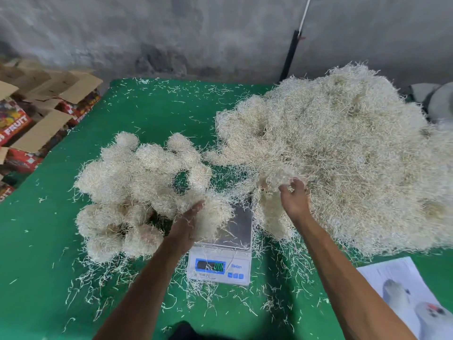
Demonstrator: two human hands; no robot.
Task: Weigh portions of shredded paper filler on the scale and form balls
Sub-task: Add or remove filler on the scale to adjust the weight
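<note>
The left hand point(190, 223) rests with straight fingers against the portion point(212, 214) on the scale point(241, 229), while the right hand point(295, 195) pinches a tuft from the loose heap point(343, 155). The operator should add small tufts, keeping the left hand's weight off the platform. The display point(210, 265), blurred here, probably cannot be read reliably; finished balls point(137, 182) lie to the left.

Both forearms bare, no sleeves visible; left hand point(187, 225) and right hand point(295, 198) ungloved.
</note>
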